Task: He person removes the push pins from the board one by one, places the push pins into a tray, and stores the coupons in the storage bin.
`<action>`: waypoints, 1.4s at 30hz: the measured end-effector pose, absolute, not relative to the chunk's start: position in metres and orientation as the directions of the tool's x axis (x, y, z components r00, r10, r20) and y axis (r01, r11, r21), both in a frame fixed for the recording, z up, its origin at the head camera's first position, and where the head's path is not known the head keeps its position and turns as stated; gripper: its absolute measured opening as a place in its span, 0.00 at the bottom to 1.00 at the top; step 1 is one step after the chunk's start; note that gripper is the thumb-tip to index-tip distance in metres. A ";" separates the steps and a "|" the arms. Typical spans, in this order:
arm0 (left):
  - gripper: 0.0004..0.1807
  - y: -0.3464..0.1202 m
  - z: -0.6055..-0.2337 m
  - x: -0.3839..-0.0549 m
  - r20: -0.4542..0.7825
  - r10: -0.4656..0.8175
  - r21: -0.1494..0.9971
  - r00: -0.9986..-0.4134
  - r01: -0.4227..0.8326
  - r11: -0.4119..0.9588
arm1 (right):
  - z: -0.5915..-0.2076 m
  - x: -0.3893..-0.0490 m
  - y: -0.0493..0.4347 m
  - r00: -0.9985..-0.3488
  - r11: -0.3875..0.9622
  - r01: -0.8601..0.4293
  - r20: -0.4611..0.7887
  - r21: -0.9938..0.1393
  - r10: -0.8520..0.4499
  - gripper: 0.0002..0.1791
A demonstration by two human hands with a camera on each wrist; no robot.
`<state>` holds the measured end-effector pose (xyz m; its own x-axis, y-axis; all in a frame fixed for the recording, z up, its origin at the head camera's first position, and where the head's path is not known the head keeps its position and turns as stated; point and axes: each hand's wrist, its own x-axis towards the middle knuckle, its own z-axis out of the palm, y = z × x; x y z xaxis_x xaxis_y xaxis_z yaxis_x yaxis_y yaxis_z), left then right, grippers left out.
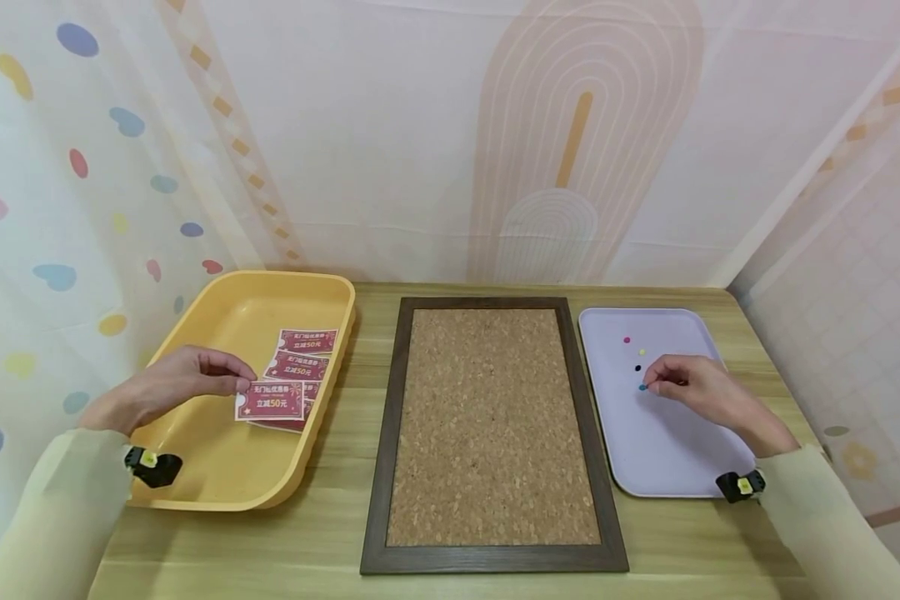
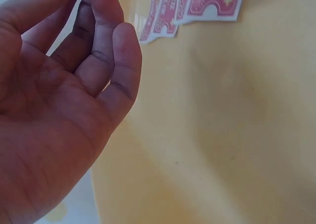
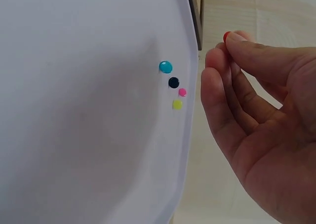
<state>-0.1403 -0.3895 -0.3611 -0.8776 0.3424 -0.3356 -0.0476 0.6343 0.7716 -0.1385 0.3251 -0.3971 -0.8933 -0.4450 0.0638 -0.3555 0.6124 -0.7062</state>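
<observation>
My left hand [image 1: 180,385] pinches a red coupon [image 1: 272,401] by its upper left corner, between thumb and fingertips. Beneath and behind it, several more red coupons [image 1: 303,342] lie fanned out in a yellow basin [image 1: 288,274]. My right hand [image 1: 701,392], over the lilac tray [image 1: 667,454], holds a red thumbtack [image 3: 226,36] between thumb and index fingertip; only its round edge shows. On the tray lie a blue thumbtack [image 3: 165,67], a black one [image 3: 174,82], a pink one [image 3: 182,92] and a yellow one [image 3: 177,104].
A cork board [image 1: 495,433] with a dark wooden frame [image 1: 495,559] lies between basin and tray on the wooden table [image 1: 322,542]. Patterned curtains [image 1: 390,125] hang behind the table and along its sides.
</observation>
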 end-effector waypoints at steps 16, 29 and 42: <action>0.13 -0.399 -0.387 -0.151 -0.365 0.434 0.808 -0.824 -0.048 0.588 | -0.416 -0.148 0.336 -0.819 0.496 -0.417 0.078 -0.762 -0.569 0.08; 0.14 -0.400 -0.399 -0.151 -0.404 0.400 0.768 -0.823 -0.068 0.637 | -0.421 -0.149 0.335 -0.823 0.540 -0.374 0.002 -0.754 -0.568 0.07; 0.15 -0.394 -0.396 -0.155 -0.424 0.367 0.723 -0.828 -0.065 0.688 | -0.421 -0.148 0.335 -0.815 0.543 -0.390 0.005 -0.744 -0.579 0.06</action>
